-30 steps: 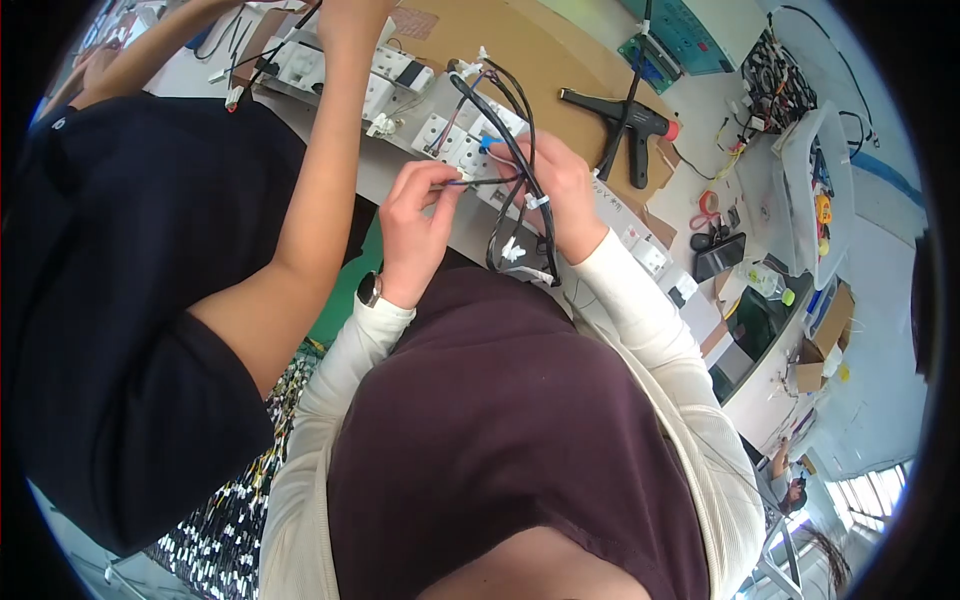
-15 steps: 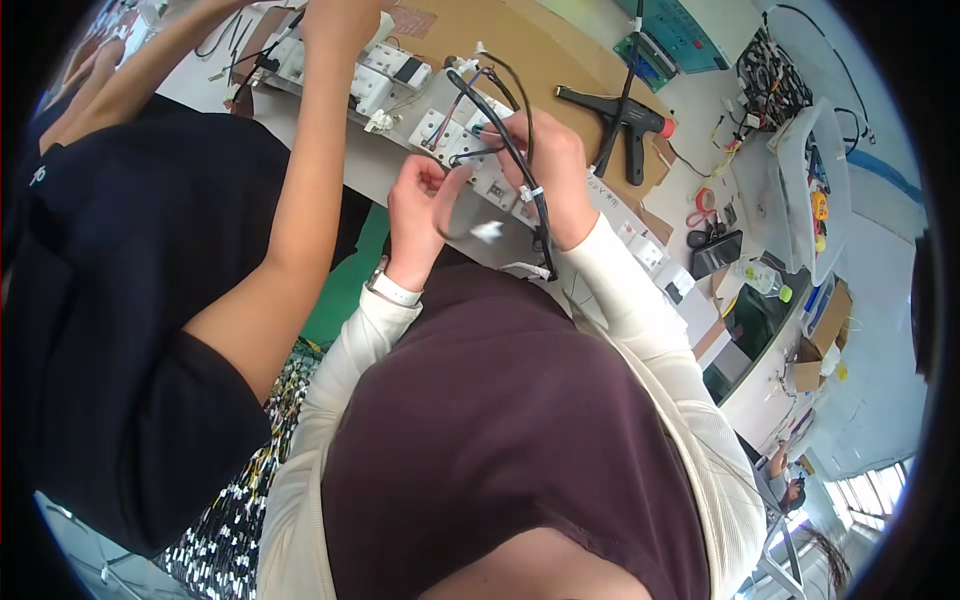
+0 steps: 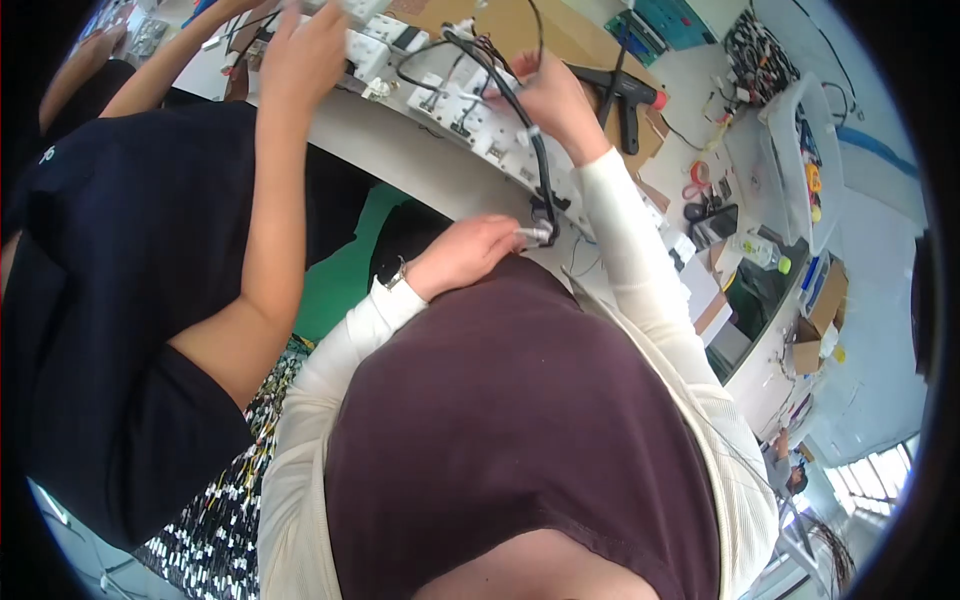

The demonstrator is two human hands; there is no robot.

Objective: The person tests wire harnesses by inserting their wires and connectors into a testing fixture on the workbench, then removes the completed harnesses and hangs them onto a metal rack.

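A black wire harness (image 3: 541, 170) runs from a row of white socket blocks (image 3: 455, 105) down to the bench's front edge. My left hand (image 3: 465, 255) is low, near my body, its fingers closed on a white connector (image 3: 537, 234) at the lower end of the harness. Up at the blocks, my right hand (image 3: 555, 100) has its fingers pinched around thin wires, behind the black harness; its fingertips are partly hidden. Loose dark wires (image 3: 425, 65) loop over the blocks to the left of it.
A co-worker's hand (image 3: 305, 55) works at the same row on the left. Beyond my right hand lies a black tool with a red end (image 3: 630, 100). To the right are red-handled scissors (image 3: 697, 180), a phone (image 3: 715, 226), a bottle (image 3: 760, 250) and a clear bin (image 3: 790, 165).
My left hand has come down from the blocks to the harness's lower end and taken the white connector. My right hand has shifted up slightly in view. The co-worker's hand has moved left.
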